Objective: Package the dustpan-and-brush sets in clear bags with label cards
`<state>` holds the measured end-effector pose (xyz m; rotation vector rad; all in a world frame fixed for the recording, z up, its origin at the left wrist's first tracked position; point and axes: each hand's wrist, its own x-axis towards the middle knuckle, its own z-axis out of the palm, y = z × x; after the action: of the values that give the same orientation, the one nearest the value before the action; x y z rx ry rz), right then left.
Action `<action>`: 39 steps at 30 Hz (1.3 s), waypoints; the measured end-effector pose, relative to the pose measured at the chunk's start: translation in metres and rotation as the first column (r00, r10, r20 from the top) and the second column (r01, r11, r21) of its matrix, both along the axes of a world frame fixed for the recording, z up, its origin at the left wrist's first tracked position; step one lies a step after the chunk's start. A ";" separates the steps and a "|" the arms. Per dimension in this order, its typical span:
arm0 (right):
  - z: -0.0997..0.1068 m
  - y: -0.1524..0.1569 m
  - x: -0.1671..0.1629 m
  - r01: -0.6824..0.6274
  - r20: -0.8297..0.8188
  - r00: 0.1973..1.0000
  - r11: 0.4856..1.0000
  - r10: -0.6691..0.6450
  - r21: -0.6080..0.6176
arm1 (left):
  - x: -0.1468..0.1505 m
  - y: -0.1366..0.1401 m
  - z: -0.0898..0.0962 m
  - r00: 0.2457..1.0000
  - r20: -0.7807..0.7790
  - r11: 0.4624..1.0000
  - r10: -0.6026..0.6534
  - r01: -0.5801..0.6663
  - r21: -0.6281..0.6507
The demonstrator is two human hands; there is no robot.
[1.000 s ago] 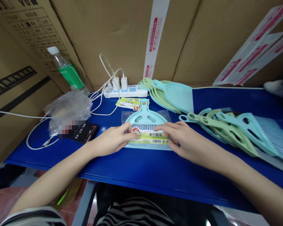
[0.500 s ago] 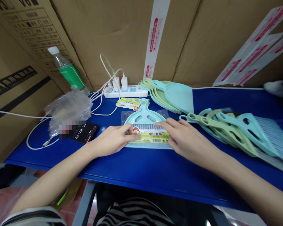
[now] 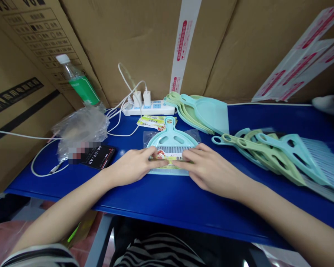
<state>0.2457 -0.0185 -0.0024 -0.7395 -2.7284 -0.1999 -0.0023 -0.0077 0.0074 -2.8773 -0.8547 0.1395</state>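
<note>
In the middle of the blue table lies a light-blue dustpan (image 3: 169, 171) with a matching brush (image 3: 171, 134) on top of it, handles pointing away from me. Clear plastic film (image 3: 194, 134) shows at both sides of the set. A yellow-green and white printed label card (image 3: 174, 155) lies across the bristles. My left hand (image 3: 135, 163) pinches the card's left part between thumb and fingers. From the right, my right hand (image 3: 208, 165) also pinches the card and covers much of its print.
Several dustpans (image 3: 211, 113) are stacked behind the set, and several brushes (image 3: 284, 157) lie at the right. Spare label cards (image 3: 151, 121) sit before a power strip (image 3: 156, 108). Crumpled plastic bags (image 3: 82, 126), a phone (image 3: 100, 157), cables and a bottle (image 3: 83, 87) occupy the left.
My right hand has moved left along the label card, its fingers now close to my left hand's and hiding more print. The left hand and the dustpan set have stayed put.
</note>
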 end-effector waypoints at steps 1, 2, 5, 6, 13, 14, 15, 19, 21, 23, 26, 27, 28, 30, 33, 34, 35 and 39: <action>-0.001 0.001 0.000 0.000 -0.005 1.000 1.000 0.000 -0.023 | 0.000 0.000 0.000 1.000 -0.005 1.000 -0.002 0.002 -0.001; -0.003 0.002 0.001 0.004 -0.012 1.000 0.999 -0.005 -0.048 | 0.000 0.000 0.000 1.000 -0.009 1.000 -0.003 0.003 0.000; -0.005 0.004 0.002 0.022 -0.026 0.999 0.995 -0.025 -0.099 | 0.001 -0.001 -0.001 1.000 -0.015 1.000 0.000 0.000 0.002; -0.006 0.004 0.002 0.026 -0.026 0.999 0.994 -0.029 -0.105 | 0.001 -0.001 -0.001 1.000 -0.012 1.000 0.001 -0.001 -0.001; -0.007 0.002 0.000 0.050 -0.001 0.999 0.992 -0.051 -0.111 | 0.001 0.000 -0.003 1.000 -0.012 1.000 -0.012 0.012 -0.006; -0.007 0.002 0.000 0.051 0.000 0.999 0.993 -0.052 -0.111 | 0.001 0.000 -0.004 1.000 -0.015 1.000 -0.015 0.015 0.000; -0.007 0.002 0.000 0.052 0.002 0.999 0.992 -0.052 -0.112 | 0.001 0.000 -0.004 1.000 -0.015 1.000 -0.016 0.016 0.006; -0.007 0.002 0.000 0.059 0.002 0.998 0.991 -0.059 -0.122 | 0.001 0.000 -0.006 1.000 0.011 0.999 -0.025 0.024 0.035; -0.006 0.002 0.000 0.069 0.013 0.998 0.989 -0.068 -0.132 | 0.000 0.000 -0.007 0.999 0.029 0.999 -0.030 0.029 0.045; -0.006 0.003 0.000 0.076 0.027 0.997 0.987 -0.072 -0.143 | -0.001 0.000 -0.008 0.999 0.039 0.998 -0.032 0.030 0.054; -0.006 0.002 0.000 0.069 0.027 0.997 0.988 -0.066 -0.135 | -0.001 0.000 -0.008 0.998 0.045 0.997 -0.035 0.031 0.070; -0.007 0.002 0.000 0.064 0.025 0.998 0.990 -0.061 -0.129 | -0.001 0.000 -0.008 0.998 0.048 0.997 -0.036 0.032 0.073; -0.007 0.002 0.000 0.061 0.024 0.998 0.991 -0.058 -0.123 | -0.001 0.000 -0.008 0.998 0.050 0.997 -0.037 0.033 0.074; -0.008 0.002 -0.001 0.057 0.023 0.998 0.992 -0.055 -0.115 | 0.000 0.000 -0.008 0.998 0.049 0.997 -0.039 0.035 0.074; -0.009 0.002 -0.001 0.062 0.020 0.998 0.991 -0.060 -0.121 | 0.000 -0.001 -0.007 0.999 0.036 0.997 -0.034 0.032 0.073; -0.009 0.002 -0.001 0.065 0.019 0.998 0.990 -0.063 -0.126 | 0.001 -0.001 -0.007 0.999 0.031 0.997 -0.031 0.029 0.072; -0.009 0.002 -0.001 0.069 0.018 0.998 0.989 -0.067 -0.130 | 0.001 -0.001 -0.007 0.999 0.029 0.997 -0.029 0.027 0.073; -0.008 0.002 0.000 0.080 0.021 0.997 0.988 -0.078 -0.135 | 0.001 -0.001 -0.008 0.999 0.028 0.996 -0.031 0.028 0.084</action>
<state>0.2457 -0.0160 -0.0104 -0.8872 -2.7510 -0.0371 -0.0017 -0.0085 -0.0010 -2.8189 -0.8028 0.0569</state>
